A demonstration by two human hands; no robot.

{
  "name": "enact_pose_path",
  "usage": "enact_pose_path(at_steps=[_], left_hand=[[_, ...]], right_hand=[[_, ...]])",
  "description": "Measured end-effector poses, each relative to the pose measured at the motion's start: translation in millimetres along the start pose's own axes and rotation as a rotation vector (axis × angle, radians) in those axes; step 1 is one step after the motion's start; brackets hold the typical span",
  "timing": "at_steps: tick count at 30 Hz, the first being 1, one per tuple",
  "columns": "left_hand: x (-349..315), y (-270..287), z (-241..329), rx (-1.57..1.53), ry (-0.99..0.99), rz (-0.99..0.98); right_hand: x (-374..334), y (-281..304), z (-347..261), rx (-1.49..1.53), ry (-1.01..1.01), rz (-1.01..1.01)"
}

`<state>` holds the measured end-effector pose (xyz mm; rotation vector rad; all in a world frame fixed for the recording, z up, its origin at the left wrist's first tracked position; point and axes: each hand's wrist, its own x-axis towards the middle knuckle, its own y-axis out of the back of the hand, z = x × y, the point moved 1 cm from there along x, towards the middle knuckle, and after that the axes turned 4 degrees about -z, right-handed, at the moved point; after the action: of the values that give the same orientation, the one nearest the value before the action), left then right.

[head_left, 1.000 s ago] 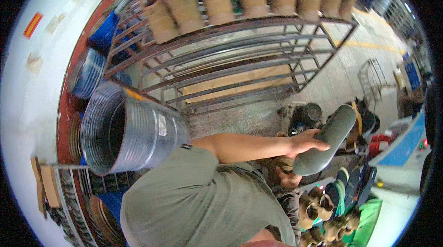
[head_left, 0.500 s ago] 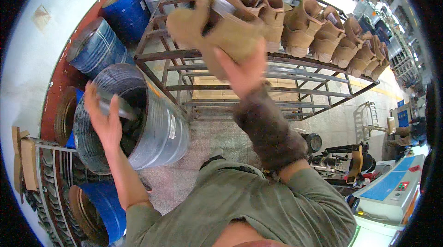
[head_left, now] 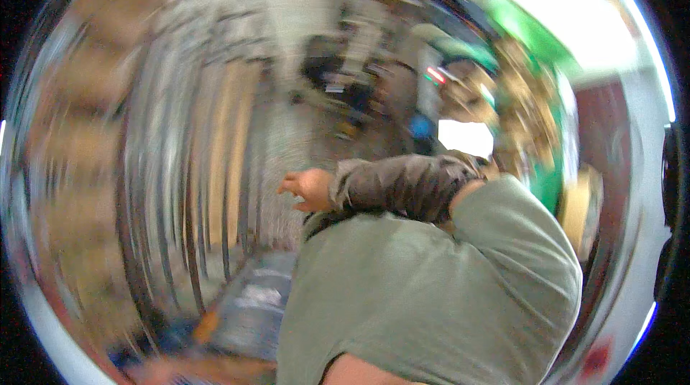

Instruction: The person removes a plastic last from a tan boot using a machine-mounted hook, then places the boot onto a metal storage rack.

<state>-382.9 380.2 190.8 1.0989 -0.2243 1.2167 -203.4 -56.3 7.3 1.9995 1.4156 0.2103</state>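
My right hand is held in front of my body, its fingers loosely bent and apart, with nothing in them. A dark brown sleeve cover wraps that forearm. Along the lower left edge runs a smeared skin-coloured shape, which looks like part of my left arm; the fingers of my left hand cannot be made out. The metal rack stands left of my right hand, heavily blurred. Tan boots show as a smeared row beyond it. A grey metal drum is below my right hand, near the left arm.
Ahead lies grey floor, with dark machinery beyond it. To the right are a bright white panel, a cluster of tan boots or shoes and a green surface. Motion blur hides most detail.
My view has swung sharply to the right. The tan boot is out of my right hand, which is now lower, near my body. My left hand no longer shows clearly by the drum.
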Motion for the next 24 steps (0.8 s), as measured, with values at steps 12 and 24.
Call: enact_pose_path(at_steps=[12,24], left_hand=[[-280.4,-261.4,354.6,-0.187,-0.959,-1.952],[-375.8,-345.9,473.3,-0.173,-1.290,-2.090]], right_hand=[[-459.6,-25.2,145.4,-0.064,-1.391,1.679],[-668.7,-152.0,198.2,-0.023,-1.663,1.594]])
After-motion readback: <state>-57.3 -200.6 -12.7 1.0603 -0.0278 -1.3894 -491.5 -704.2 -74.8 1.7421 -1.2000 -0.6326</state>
